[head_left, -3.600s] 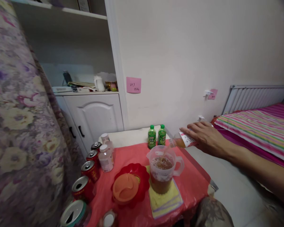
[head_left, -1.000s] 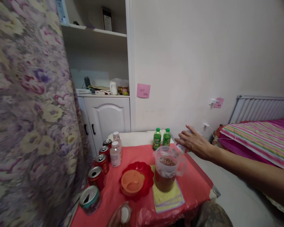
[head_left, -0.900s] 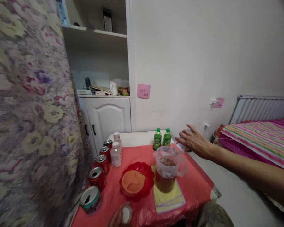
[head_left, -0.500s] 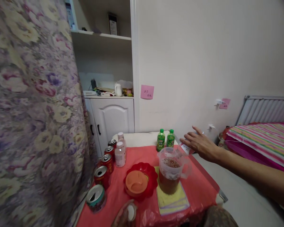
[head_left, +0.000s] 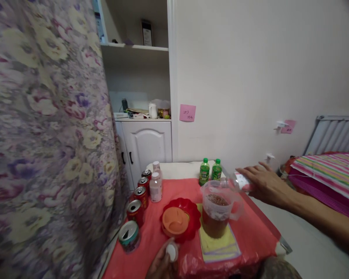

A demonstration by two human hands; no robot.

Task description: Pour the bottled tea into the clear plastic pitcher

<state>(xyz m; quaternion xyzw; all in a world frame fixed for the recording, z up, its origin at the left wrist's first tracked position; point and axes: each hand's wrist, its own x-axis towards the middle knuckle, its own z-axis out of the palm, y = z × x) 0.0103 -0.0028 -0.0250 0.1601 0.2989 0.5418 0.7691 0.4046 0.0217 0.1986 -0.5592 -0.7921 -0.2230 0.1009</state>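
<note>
Your right hand (head_left: 263, 182) is stretched out over the far right edge of the table, fingers closed around a clear plastic bottle with a white and red label (head_left: 241, 181). You hold it tipped on its side, its neck pointing toward the rim of the clear plastic pitcher (head_left: 218, 209); whether any drink is left in the bottle cannot be made out. The pitcher stands upright on a folded yellow cloth (head_left: 218, 244) on the red plastic table cover (head_left: 250, 232), and it is better than half full of brown drink with foam on top.

Your left hand (head_left: 164, 263) sits low at the near edge of the table, fingers pinched on a small white bottle cap (head_left: 171, 252).

Just left of the pitcher is a red scalloped plastic bowl (head_left: 192, 217) with an orange plastic lid (head_left: 174, 221) lying in it. Behind the pitcher, two small green bottles with green caps (head_left: 209, 171) stand side by side, both capped. Along the left edge runs a row of opened drink cans: three red cans (head_left: 139, 197) and, nearest you, a teal-rimmed can (head_left: 128, 235). Beside the far cans stand two pale pink bottles with white caps (head_left: 156, 185), closed.

A flowered curtain (head_left: 46, 135) fills the left of the view.
</note>
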